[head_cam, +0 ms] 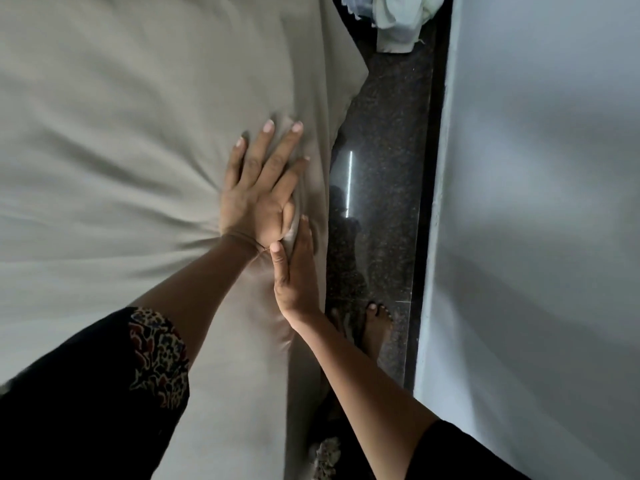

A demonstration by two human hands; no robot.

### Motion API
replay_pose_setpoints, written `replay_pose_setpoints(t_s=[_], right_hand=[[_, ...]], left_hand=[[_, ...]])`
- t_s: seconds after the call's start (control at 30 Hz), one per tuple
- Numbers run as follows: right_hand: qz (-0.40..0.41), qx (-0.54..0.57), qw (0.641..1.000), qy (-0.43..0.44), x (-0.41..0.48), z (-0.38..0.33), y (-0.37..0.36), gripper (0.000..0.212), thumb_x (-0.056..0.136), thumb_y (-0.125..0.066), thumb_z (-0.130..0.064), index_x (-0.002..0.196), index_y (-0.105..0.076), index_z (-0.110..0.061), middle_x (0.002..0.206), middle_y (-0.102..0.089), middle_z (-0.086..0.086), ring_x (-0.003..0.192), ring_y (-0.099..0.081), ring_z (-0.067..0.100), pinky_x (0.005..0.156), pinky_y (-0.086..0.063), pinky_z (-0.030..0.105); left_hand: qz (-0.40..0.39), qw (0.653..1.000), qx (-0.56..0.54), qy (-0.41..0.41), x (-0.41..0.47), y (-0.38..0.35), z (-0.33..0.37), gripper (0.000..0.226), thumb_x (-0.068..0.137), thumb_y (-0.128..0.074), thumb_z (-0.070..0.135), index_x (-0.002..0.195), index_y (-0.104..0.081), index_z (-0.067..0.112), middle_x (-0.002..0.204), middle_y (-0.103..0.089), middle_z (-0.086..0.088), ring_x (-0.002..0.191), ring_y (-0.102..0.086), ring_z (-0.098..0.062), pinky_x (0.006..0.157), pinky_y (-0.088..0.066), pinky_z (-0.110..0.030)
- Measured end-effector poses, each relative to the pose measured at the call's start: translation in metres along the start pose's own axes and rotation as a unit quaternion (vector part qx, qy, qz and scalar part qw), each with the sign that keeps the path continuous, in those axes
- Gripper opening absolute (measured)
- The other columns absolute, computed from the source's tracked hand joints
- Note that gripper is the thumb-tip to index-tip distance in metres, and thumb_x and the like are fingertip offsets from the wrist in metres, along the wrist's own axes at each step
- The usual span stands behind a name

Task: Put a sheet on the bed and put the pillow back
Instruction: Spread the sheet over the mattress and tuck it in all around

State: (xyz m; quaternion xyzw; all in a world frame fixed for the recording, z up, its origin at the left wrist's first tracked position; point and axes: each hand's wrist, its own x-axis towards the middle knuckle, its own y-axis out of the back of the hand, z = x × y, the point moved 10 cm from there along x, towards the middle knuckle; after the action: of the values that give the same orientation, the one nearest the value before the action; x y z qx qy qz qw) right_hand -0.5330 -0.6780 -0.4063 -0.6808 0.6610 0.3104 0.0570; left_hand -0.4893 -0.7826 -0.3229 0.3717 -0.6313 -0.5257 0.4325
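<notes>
Spread over the bed [239,414], which fills the left and middle of the view, a grey-beige sheet [104,116] lies on top and hangs down the right side to the floor; creases fan out leftward across it from under the left wrist; a pale blue-grey wall [540,202] takes up the right; between bed and wall runs a strip of dark speckled floor [384,109], polished enough to carry a thin bright streak of light; a black sleeve [69,403] with a patterned cuff covers the left upper arm at the near left, and a second black sleeve shows at the near right; the left hand [259,192] lies palm down on the sheet at the bed's right edge, fingers straight and spread wide, pressing the cloth, with the thumb bent at the edge beside a small fold, though whether it pinches that fold I cannot tell; the right hand [294,275] lies just near of it against the hanging side of the sheet, fingers straight and close together, thumb pointing far and touching the left wrist; a bare foot [377,327] stands on the floor close to the bed; pale crumpled cloth [398,19] lies at the far end of the strip.
</notes>
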Motion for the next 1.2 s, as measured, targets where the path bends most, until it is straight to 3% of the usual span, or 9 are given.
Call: replay_pose_setpoints(t_s=[0.3, 0.47, 0.63, 0.73, 0.8, 0.87, 1.07, 1.13, 1.2], right_hand=[[-0.106, -0.101, 0.989, -0.019, 0.007, -0.002, 0.008, 0.115, 0.071, -0.004, -0.084, 0.148, -0.019, 0.000, 0.155, -0.018, 0.013, 0.144, -0.018, 0.021, 0.110, 0.000, 0.008], [-0.139, -0.127, 0.981, -0.040, 0.006, 0.009, 0.003, 0.117, 0.067, -0.006, -0.089, 0.150, -0.013, -0.007, 0.155, -0.011, -0.001, 0.141, -0.006, 0.005, 0.113, -0.001, 0.011], [-0.228, -0.205, 0.948, -0.085, 0.009, 0.027, 0.012, 0.091, 0.077, -0.028, -0.082, 0.150, -0.010, -0.031, 0.152, -0.005, -0.014, 0.142, -0.001, 0.004, 0.116, 0.003, 0.019], [-0.334, 0.044, 0.901, -0.273, 0.017, 0.027, 0.040, 0.047, 0.093, -0.050, -0.045, 0.137, -0.038, -0.035, 0.149, -0.031, -0.009, 0.137, -0.032, 0.012, 0.117, -0.016, 0.025], [-0.283, 0.099, 0.910, -0.287, 0.049, 0.006, 0.084, 0.029, 0.098, -0.047, -0.026, 0.125, -0.053, -0.024, 0.131, -0.059, 0.002, 0.113, -0.060, 0.020, 0.106, -0.040, 0.039], [-0.193, 0.014, 0.947, -0.254, 0.088, -0.003, 0.120, 0.027, 0.099, -0.046, -0.021, 0.123, -0.057, -0.018, 0.120, -0.065, 0.007, 0.103, -0.063, 0.021, 0.091, -0.047, 0.034], [-0.151, 0.114, 0.961, -0.204, 0.152, -0.065, 0.082, 0.026, 0.096, -0.053, -0.023, 0.120, -0.055, -0.015, 0.082, -0.063, 0.005, 0.059, -0.060, 0.014, 0.061, -0.050, 0.024], [-0.136, 0.112, 0.972, -0.158, 0.168, -0.083, 0.069, 0.004, 0.094, -0.055, -0.015, 0.092, -0.056, -0.011, 0.062, -0.052, 0.004, 0.041, -0.049, 0.008, 0.042, -0.040, 0.019], [-0.085, 0.084, 0.986, -0.119, 0.186, -0.087, 0.077, 0.024, 0.089, -0.056, -0.014, 0.066, -0.048, -0.015, 0.053, -0.046, 0.002, 0.039, -0.043, 0.010, 0.037, -0.032, 0.019]], left_hand=[[-0.017, 0.999, -0.022, -0.016, -0.001, -0.003, 0.000, 0.038, 0.084, -0.046, 0.028, 0.121, -0.055, 0.025, 0.151, -0.025, 0.004, 0.147, -0.001, -0.023, 0.117, 0.000, -0.041], [-0.021, 0.999, -0.030, -0.016, -0.002, -0.004, 0.000, 0.039, 0.088, -0.039, 0.029, 0.125, -0.047, 0.026, 0.153, -0.025, 0.005, 0.146, 0.006, -0.020, 0.117, -0.001, -0.041], [-0.037, 0.997, -0.061, -0.018, 0.003, 0.004, -0.001, 0.038, 0.088, -0.036, 0.028, 0.119, -0.057, 0.023, 0.151, -0.028, 0.003, 0.147, -0.007, -0.023, 0.116, -0.007, -0.043], [-0.049, 0.992, -0.116, -0.014, 0.011, 0.019, -0.002, 0.041, 0.084, -0.042, 0.023, 0.120, -0.061, 0.020, 0.150, -0.034, -0.002, 0.141, -0.026, -0.028, 0.114, -0.018, -0.047], [-0.047, 0.985, -0.167, -0.006, 0.016, 0.032, -0.008, 0.048, 0.082, -0.045, 0.021, 0.130, -0.051, 0.017, 0.148, -0.039, -0.005, 0.137, -0.033, -0.027, 0.109, -0.028, -0.046], [-0.040, 0.976, -0.210, 0.036, 0.026, 0.041, -0.024, 0.052, 0.084, -0.045, 0.019, 0.135, -0.044, 0.014, 0.146, -0.041, -0.008, 0.132, -0.039, -0.026, 0.101, -0.034, -0.041], [-0.085, 0.987, -0.117, 0.073, 0.072, 0.020, -0.052, 0.051, 0.096, -0.033, 0.029, 0.144, -0.037, 0.010, 0.153, -0.030, -0.007, 0.143, -0.022, -0.029, 0.114, -0.020, -0.044], [-0.102, 0.988, -0.099, 0.056, 0.072, 0.014, -0.052, 0.053, 0.097, -0.031, 0.032, 0.145, -0.033, 0.011, 0.154, -0.027, -0.007, 0.144, -0.018, -0.029, 0.115, -0.017, -0.044], [-0.111, 0.988, -0.101, 0.041, 0.070, 0.014, -0.052, 0.054, 0.097, -0.032, 0.034, 0.147, -0.031, 0.012, 0.155, -0.024, -0.008, 0.144, -0.016, -0.029, 0.116, -0.016, -0.045]])
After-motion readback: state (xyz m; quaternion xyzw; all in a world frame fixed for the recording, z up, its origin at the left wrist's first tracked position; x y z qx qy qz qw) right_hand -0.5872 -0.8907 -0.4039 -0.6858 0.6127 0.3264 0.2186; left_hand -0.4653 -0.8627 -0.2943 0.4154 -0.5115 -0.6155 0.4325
